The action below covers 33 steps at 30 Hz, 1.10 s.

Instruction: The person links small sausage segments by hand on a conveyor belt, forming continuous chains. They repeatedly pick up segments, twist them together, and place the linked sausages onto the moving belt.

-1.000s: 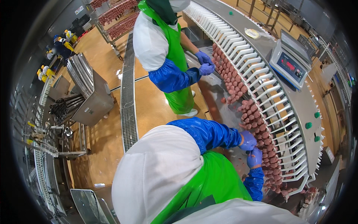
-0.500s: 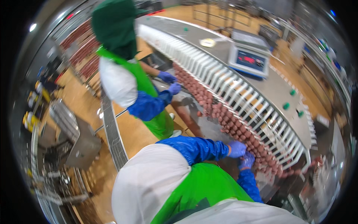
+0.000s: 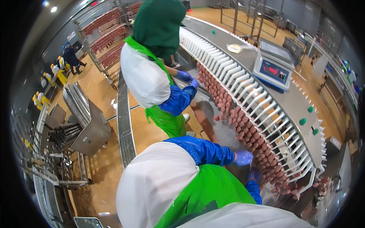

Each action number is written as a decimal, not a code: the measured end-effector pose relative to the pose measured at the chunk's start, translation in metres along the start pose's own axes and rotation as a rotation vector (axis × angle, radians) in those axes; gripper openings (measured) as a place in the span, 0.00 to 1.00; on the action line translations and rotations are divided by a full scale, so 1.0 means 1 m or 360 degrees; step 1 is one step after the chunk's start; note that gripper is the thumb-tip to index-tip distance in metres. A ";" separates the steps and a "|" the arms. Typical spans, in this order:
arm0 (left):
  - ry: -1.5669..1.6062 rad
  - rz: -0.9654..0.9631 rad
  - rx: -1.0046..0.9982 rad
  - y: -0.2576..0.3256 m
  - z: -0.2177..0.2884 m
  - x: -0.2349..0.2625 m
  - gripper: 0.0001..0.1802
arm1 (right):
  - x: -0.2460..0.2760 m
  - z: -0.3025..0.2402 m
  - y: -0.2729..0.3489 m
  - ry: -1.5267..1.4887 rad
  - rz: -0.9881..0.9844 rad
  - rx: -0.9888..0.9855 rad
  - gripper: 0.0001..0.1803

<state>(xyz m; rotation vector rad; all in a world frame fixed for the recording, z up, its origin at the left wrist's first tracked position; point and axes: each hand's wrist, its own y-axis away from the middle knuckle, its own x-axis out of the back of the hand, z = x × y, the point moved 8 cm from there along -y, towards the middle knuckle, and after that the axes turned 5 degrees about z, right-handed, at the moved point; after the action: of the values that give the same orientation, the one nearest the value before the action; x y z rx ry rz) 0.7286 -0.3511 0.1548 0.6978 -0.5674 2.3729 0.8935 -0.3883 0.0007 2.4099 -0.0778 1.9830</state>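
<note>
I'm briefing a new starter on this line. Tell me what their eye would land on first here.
First, the long curved rack of white prongs sweeping from top centre to lower right, with reddish-brown sausages hanging along its inner edge. Next, two people in white coats, green aprons and blue sleeves: the near one's gloved left hand reaches into the sausages at centre right, and the co-worker farther up does likewise. A grey scale with a red display sits behind the rack.

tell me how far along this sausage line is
Done: sausages already line the lower edge of the white-barred conveyor, and the racks behind are full. In hand: the near worker's gloved hand and the far worker's gloved hand are at the sausages. Left: the conveyor's far bars look bare.
</note>
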 end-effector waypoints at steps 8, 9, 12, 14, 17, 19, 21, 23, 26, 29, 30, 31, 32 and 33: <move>-0.0341 -0.0338 0.0039 -0.002 0.006 0.071 0.16 | 0.027 0.044 0.069 -0.0020 -0.0061 -0.0370 0.28; -0.0465 -0.0574 0.0060 0.002 0.009 0.064 0.17 | 0.046 0.028 0.068 -0.0417 0.0056 -0.0305 0.30; -0.0531 -0.0912 -0.0048 0.003 0.037 0.036 0.18 | 0.109 -0.054 0.048 -0.1211 0.0336 0.0340 0.33; -0.0504 -0.1008 -0.0092 0.001 0.050 0.023 0.18 | 0.138 -0.094 0.038 -0.1479 0.0361 0.0593 0.25; -0.0473 -0.0927 -0.0122 -0.010 0.047 0.032 0.17 | 0.124 -0.099 0.041 -0.1768 -0.0419 0.0093 0.17; -0.0538 -0.0788 -0.0196 -0.014 0.034 0.049 0.15 | 0.143 -0.083 0.055 -0.1717 -0.0320 0.0103 0.12; -0.0656 -0.0813 -0.0128 -0.012 0.009 0.058 0.15 | 0.150 -0.067 0.068 -0.1779 -0.0346 -0.0077 0.12; -0.0694 -0.0743 -0.0047 -0.009 -0.008 0.060 0.15 | 0.164 -0.064 0.070 -0.1665 -0.0213 -0.0047 0.12; -0.0496 -0.0410 -0.0339 -0.002 0.011 0.039 0.15 | 0.195 -0.087 0.057 -0.0998 0.0157 0.0273 0.12; 0.0040 -0.0280 -0.0481 0.000 0.039 0.001 0.16 | 0.217 -0.104 0.046 -0.0583 0.0502 0.0289 0.13; 0.0220 -0.0260 -0.0524 0.002 0.048 -0.005 0.16 | 0.224 -0.107 0.045 -0.0446 0.0621 0.0281 0.12; 0.0317 -0.0329 -0.0413 -0.002 0.047 -0.011 0.16 | 0.230 -0.115 0.046 -0.0297 0.0738 0.0387 0.11; 0.0355 -0.0366 -0.0323 -0.005 0.046 -0.013 0.16 | 0.233 -0.113 0.045 -0.0393 0.0753 0.0374 0.11; 0.0430 -0.0399 -0.0348 -0.007 0.050 -0.014 0.15 | 0.225 -0.095 0.042 -0.1282 0.0576 0.0076 0.10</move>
<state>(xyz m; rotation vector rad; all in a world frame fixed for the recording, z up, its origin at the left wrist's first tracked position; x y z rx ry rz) 0.7605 -0.3788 0.1869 0.3232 -0.5734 2.0869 0.8414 -0.4312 0.2391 3.2291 -0.5040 0.9451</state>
